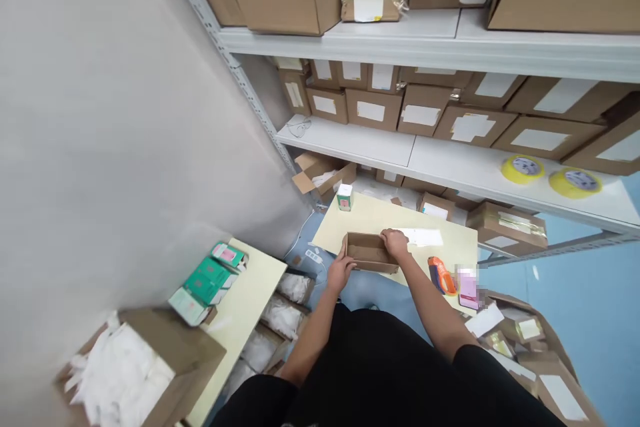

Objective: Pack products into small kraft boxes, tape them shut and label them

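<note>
A small open cardboard box (373, 265) is at the near edge of the cream table (385, 212), its inside bare. My left hand (341, 269) grips its left end, with the fingers closed over the wall. At the box's far right corner, my right hand (396, 243) is closed on the rim. Just behind the box lies a white paper sheet (425, 237). An orange tape dispenser (443, 276) and a pink phone-like item (468, 290), partly blurred, lie to the right. A small green and white box (345, 197) stands at the table's far left corner.
Shelves (360, 137) with labelled cartons rise ahead, holding two yellow tape rolls (523, 169). Flat green boxes (207, 280) lie on a left side table (250, 287). A carton of white material (123, 373) is at lower left. A large carton (543, 320) holds packed boxes at right.
</note>
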A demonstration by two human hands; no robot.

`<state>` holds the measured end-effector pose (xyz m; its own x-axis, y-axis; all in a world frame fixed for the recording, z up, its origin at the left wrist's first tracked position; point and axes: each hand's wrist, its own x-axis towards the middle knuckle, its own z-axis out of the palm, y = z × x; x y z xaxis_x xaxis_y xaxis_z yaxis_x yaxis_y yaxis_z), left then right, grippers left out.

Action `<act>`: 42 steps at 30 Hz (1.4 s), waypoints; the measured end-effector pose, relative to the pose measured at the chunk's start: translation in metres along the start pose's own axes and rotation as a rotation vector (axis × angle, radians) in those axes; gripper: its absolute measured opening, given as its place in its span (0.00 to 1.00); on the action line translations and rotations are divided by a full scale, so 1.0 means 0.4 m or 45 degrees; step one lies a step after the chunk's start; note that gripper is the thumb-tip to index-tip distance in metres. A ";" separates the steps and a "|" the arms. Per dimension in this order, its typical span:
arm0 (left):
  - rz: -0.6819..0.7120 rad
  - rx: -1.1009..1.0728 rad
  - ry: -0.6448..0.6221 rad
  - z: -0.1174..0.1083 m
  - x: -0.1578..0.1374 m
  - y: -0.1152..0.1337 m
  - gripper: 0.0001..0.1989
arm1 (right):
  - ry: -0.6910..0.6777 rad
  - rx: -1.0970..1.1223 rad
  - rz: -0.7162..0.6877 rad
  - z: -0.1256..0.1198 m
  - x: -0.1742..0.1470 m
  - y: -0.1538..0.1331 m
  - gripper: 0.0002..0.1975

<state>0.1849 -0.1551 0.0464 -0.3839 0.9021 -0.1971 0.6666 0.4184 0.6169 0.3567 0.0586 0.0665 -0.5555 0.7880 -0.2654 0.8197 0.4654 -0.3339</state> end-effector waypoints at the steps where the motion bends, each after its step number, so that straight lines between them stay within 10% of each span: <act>1: -0.031 0.002 0.021 0.004 -0.021 0.003 0.08 | 0.014 0.015 -0.043 0.005 -0.009 -0.003 0.17; 16: -0.437 -0.092 0.449 -0.067 -0.346 -0.099 0.07 | 0.204 0.148 -0.687 0.070 -0.123 -0.277 0.28; 33: -0.996 -0.240 0.882 -0.144 -1.187 -0.530 0.09 | -0.108 0.078 -1.474 0.454 -0.676 -1.079 0.25; 42: -1.052 -0.318 1.082 -0.178 -1.422 -0.658 0.07 | -0.147 0.100 -1.649 0.618 -0.821 -1.412 0.26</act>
<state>0.1822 -0.7861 0.0505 -0.9951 -0.0240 -0.0957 -0.0837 0.7193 0.6897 0.0415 -0.5625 0.1187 -0.9436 -0.2537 0.2128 -0.3255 0.8288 -0.4551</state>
